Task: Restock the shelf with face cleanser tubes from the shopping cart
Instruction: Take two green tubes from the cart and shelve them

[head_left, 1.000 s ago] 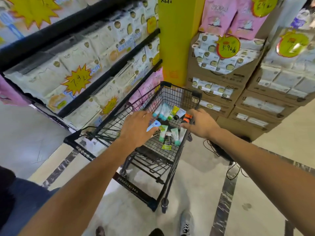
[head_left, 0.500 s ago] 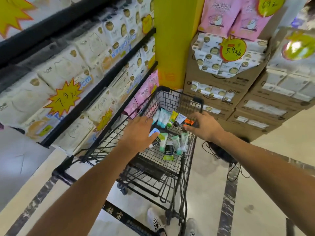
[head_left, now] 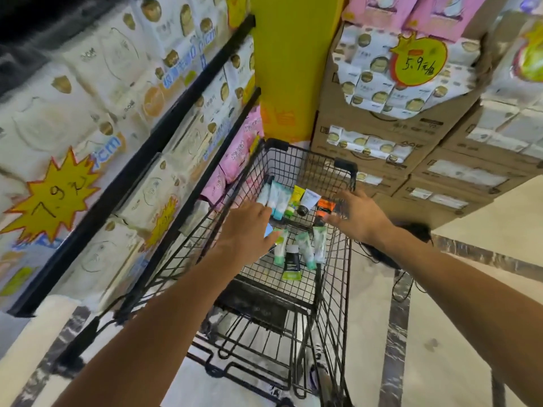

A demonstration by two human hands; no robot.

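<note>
In the head view, both hands reach into the black wire shopping cart (head_left: 308, 171), where the face cleanser tubes (head_left: 296, 227) lie scattered on the basket floor in two loose rows. The left hand (head_left: 246, 230) curls round a small blue-and-white tube (head_left: 269, 229); the right hand (head_left: 360, 214) hovers with fingers spread and relaxed beside an orange tube (head_left: 324, 207), holding nothing. The shelf (head_left: 164, 127) of white packs stands just left of the cart.

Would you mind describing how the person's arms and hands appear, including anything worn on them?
Both forearms are bare, with no sleeves in view. The left hand and right hand wear no gloves; no watch, bracelet or ring is visible on either, though the picture is slightly blurred.
</note>
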